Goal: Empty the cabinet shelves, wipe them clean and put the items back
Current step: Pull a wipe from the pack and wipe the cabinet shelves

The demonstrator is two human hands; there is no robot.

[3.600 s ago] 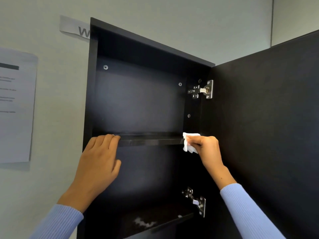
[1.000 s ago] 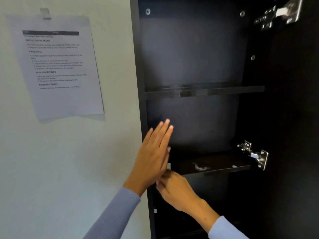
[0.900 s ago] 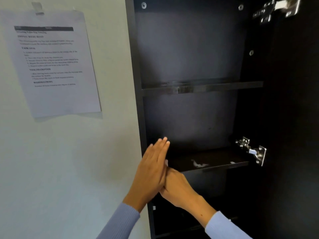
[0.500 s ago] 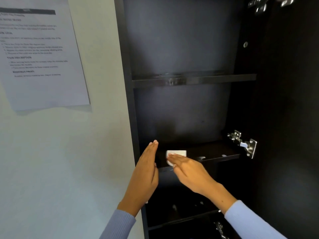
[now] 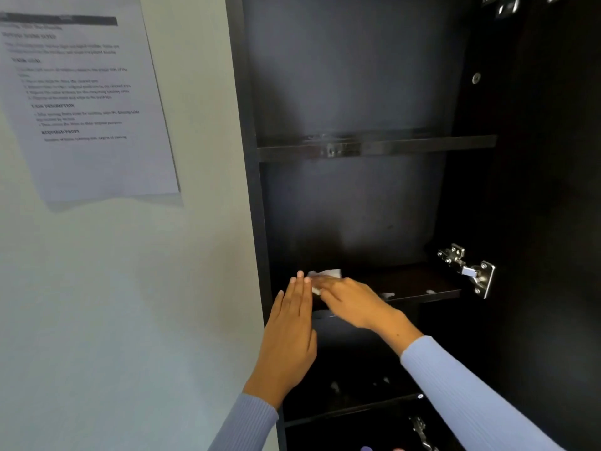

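A printed paper sheet (image 5: 87, 102) hangs on the pale wall (image 5: 130, 304), its blurred text unreadable.

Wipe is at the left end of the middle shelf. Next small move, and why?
Probably sweep the right hand with the white wipe rightward along the shelf: white specks lie there, toward the hinge. The left hand, fingers straight, rests at the cabinet's left edge and can stay as a brace.

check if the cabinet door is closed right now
No, the cabinet door stands swung open at the right, baring its hinge and the dark shelves inside.
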